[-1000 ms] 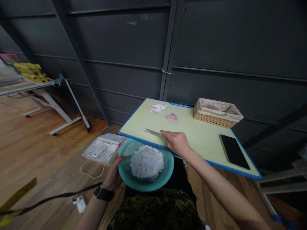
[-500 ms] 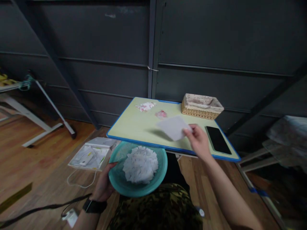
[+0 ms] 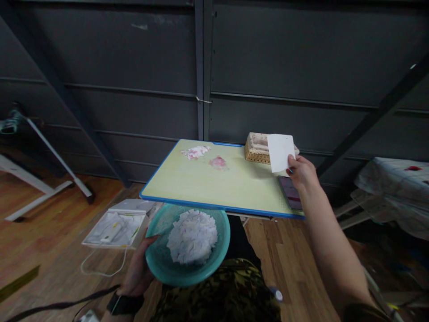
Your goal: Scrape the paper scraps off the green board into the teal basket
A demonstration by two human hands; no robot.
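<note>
My left hand [image 3: 142, 264] grips the near left rim of a teal plastic basket [image 3: 223, 250], which is tilted slightly at the table's front edge. A heap of white paper scraps [image 3: 192, 237] fills its middle. Between the thumb and fingers of my right hand [image 3: 301, 170] is a white card [image 3: 280, 152], held up over the right side of the table. The card covers part of a wicker basket with a cloth lining [image 3: 256, 154]. Just below my right hand lies a phone [image 3: 290, 192], partly hidden by my wrist.
The pale yellow table [image 3: 187, 183] has a blue edge. On it lie a pile of pinkish-white scraps [image 3: 196, 152] and a small reddish patch [image 3: 218, 163]. An open white box [image 3: 124, 223] with a cable sits on the floor at left. A dark panelled wall [image 3: 150, 58] stands behind.
My right hand has carried the card right and up, from above the table's middle to in front of the wicker basket. My left hand still holds the teal basket. The view has shifted slightly.
</note>
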